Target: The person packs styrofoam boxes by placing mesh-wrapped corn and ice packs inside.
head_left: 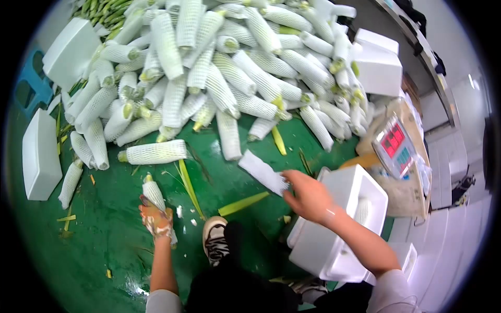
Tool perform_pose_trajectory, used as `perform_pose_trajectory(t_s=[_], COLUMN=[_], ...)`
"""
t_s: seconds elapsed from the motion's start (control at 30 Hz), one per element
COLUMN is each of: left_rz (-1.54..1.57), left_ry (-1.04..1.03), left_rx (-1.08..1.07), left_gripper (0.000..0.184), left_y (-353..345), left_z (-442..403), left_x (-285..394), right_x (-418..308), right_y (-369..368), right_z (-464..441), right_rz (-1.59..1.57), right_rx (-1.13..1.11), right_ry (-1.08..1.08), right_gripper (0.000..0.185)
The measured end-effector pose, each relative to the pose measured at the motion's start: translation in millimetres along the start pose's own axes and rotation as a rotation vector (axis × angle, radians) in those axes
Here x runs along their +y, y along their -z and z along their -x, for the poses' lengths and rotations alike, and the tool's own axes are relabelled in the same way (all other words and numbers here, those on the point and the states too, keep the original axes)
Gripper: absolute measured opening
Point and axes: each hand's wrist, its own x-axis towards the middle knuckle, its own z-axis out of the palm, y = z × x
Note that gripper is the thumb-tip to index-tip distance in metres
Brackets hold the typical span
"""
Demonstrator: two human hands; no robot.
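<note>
My left hand (155,216), in a stained orange and white glove, is wrapped round the lower part of an ear of corn (153,190) in a white foam net. The tip of that ear points up, away from me. My bare right hand (309,197) has its fingers closed on the end of a flat white foam net sleeve (262,173), which stretches out to the upper left. Beyond both hands lies a large heap of netted corn (235,73). One netted ear (155,152) lies apart in front of the heap.
An open white foam box (339,258) holding a netted ear stands under my right forearm. Other foam boxes (42,156) flank the heap. A scale with a red display (394,143) is at right, a blue stool (34,83) at left. Husk strips (242,203) litter the wet green floor.
</note>
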Motion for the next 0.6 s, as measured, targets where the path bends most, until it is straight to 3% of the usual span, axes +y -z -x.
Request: perform_pose_trajectory(t_s=[0.13,0.17,0.23,0.27,0.37,0.4,0.43,0.47,0.53,0.6], left_rz=[0.07,0.069,0.103,0.123,0.237,0.243,0.24,0.287,0.373,0.258], left_ry=[0.093,0.081,0.074,0.069,0.073,0.066,0.019,0.034,0.077,0.088], left_rx=[-0.044,-0.035,-0.017,0.001,0.0,0.0,0.088,0.041,-0.06,-0.056], left_gripper=[0.092,0.092,0.092,0.092,0.09,0.09,0.086,0.086,0.086,0.096], left_y=[8,4,1,4,9,9,-3,-3,4,3], left_z=[-5,-4,-3,-5,-5,-7,-4,-7,-7,-11], left_x=[2,-3,-5,-4,-5,-5,-12,-13,-12,-15], right_x=[78,77,71,57,-50,-78,-111,-141,-190,-212], right_y=[-138,-148,-159,-154,-119,-124,-128,-132,-176,-198], right_z=[-103,-111,-117,-120,-141,-157,-178,-201,-247,-268], right_rz=[0.293,0.344,0.316,0.303,-0.028,-0.269,-0.358,-0.499,-1.155,-0.673], right_rx=[-0.01,0.016,-0.16,-0.239,-0.275,-0.28,-0.267,-0.29,-0.349,-0.249], right_ry=[-0.033,-0.011,-0.149,-0.216,-0.007,0.129,0.198,0.188,0.122,0.185], right_gripper=[0.047,0.047,0.046,0.045,0.044,0.044,0.043,0.049,0.057,0.076])
